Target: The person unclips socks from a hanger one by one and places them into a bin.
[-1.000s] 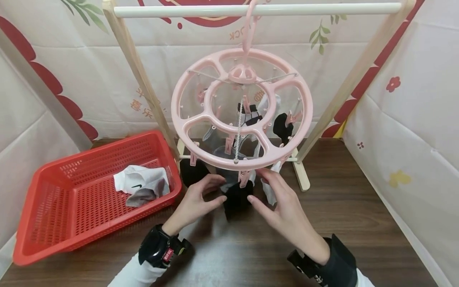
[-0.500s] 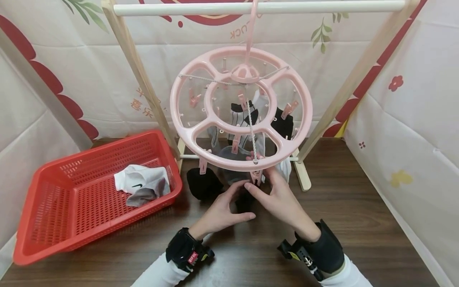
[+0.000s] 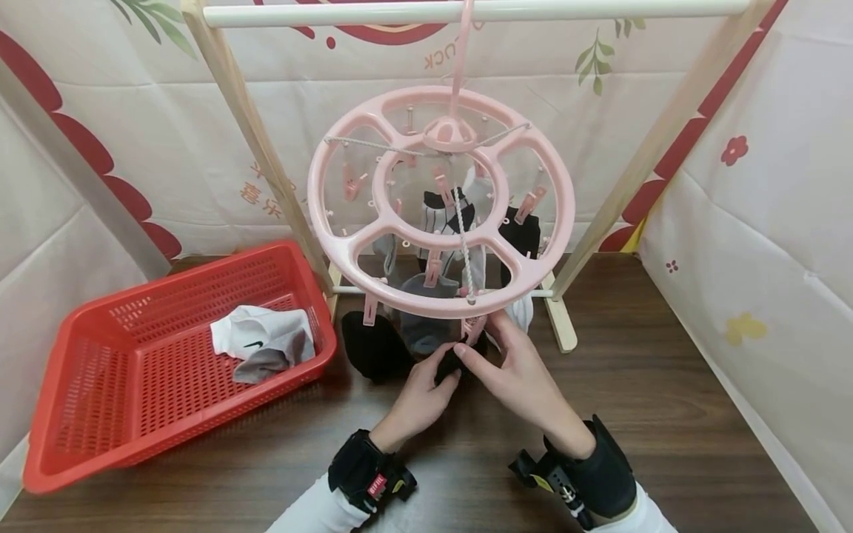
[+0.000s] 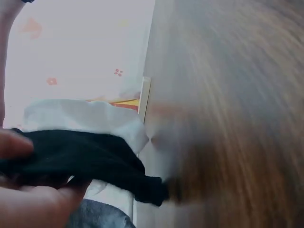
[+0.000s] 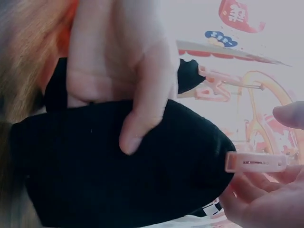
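Observation:
A black sock (image 5: pixel 95 161) hangs by one end from a pink clothespin (image 5: pixel 256 162) on the front rim of the round pink drying hanger (image 3: pixel 440 302). My left hand (image 3: pixel 420 396) pinches this sock, thumb on the near face and fingers behind it. At the clothespin, my right hand (image 3: pixel 520 370) has its thumb and fingers spread apart, with the fingers beside the sock's clipped end. Another black sock (image 3: pixel 376 346) hangs to the left. A grey sock (image 3: pixel 426 333), a striped black-and-white sock (image 3: pixel 433 215) and a further black sock (image 3: pixel 523 237) hang farther back.
A red plastic basket (image 3: pixel 180 433) at the left holds a white-and-grey sock (image 3: pixel 263 340). The hanger hooks onto the white bar (image 3: pixel 566 10) of a wooden-legged rack (image 3: pixel 260 148). Several unused clothespins dangle from the hanger. Beneath lies a dark wooden table (image 3: pixel 666 407).
My left hand has moved right and now grips the black sock. The right hand has come inward to the clothespin. The hanger has turned and swung slightly.

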`<state>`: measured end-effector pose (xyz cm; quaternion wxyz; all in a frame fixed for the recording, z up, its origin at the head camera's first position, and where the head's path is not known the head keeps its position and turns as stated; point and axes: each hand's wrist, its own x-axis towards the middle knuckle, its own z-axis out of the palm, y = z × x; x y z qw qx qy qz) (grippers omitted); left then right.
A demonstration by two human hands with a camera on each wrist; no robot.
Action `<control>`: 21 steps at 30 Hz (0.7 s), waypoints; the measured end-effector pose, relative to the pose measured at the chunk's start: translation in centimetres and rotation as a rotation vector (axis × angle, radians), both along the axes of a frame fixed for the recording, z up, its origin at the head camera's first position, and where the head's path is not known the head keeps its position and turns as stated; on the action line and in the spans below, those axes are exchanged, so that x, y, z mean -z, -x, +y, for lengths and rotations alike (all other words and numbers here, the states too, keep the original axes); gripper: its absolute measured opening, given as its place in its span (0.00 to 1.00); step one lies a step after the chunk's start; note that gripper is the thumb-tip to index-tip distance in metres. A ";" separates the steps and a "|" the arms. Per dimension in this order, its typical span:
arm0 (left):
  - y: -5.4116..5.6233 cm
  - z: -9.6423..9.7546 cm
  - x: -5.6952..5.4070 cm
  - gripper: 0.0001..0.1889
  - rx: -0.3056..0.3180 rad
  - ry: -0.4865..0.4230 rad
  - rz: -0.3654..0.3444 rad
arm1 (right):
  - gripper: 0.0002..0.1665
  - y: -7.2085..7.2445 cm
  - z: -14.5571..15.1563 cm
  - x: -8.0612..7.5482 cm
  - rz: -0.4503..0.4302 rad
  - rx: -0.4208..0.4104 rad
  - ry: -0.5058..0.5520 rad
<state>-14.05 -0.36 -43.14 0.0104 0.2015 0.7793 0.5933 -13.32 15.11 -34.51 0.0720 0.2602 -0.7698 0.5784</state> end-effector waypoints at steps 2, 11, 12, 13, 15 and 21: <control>0.0 0.0 0.1 0.16 -0.032 0.004 0.014 | 0.33 -0.1 0.1 0.0 -0.023 0.018 0.045; -0.5 -0.5 0.9 0.12 -0.064 -0.005 0.020 | 0.22 -0.3 -0.1 0.6 -0.094 0.046 0.236; -0.6 -0.6 0.9 0.13 -0.068 -0.006 0.020 | 0.21 -0.3 -0.1 0.6 -0.098 0.047 0.245; -0.6 -0.6 0.9 0.13 -0.071 -0.007 0.023 | 0.20 -0.2 -0.1 0.7 -0.100 0.046 0.254; -0.7 -0.7 1.0 0.14 -0.073 -0.009 0.021 | 0.18 -0.2 -0.1 0.7 -0.105 0.042 0.268; -1.0 -1.0 1.2 0.15 -0.068 -0.022 0.000 | 0.19 -0.1 -0.2 0.9 -0.110 0.055 0.269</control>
